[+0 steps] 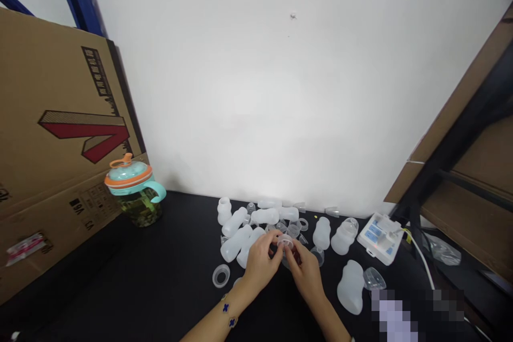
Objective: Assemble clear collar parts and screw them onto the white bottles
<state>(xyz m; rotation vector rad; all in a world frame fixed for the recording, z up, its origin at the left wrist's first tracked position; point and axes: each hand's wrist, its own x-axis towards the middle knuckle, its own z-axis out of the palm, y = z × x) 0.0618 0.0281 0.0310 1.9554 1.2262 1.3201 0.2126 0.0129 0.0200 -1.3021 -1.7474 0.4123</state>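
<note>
Between both hands is a clear plastic bottle collar (285,240), a small ring-shaped part. The fingers of my left hand (264,256) pinch its left side, and my right hand (305,267) grips it from the right. Around the hands lie several frosted baby bottles (236,243), most of them on their sides. A loose collar ring (221,276) rests to the left of my left wrist. Clear caps and rings (294,230) are scattered just behind the hands. To the right, an hourglass-shaped bottle (351,287) lies beside a clear cap (374,279).
At the left, a lidded jug (140,200) with green leaves stands before a large cardboard box (60,133). A capped bottle (345,236) and a white plastic case (380,238) with a cable (420,256) are at the right. A white wall (256,91) bounds the black table (160,288).
</note>
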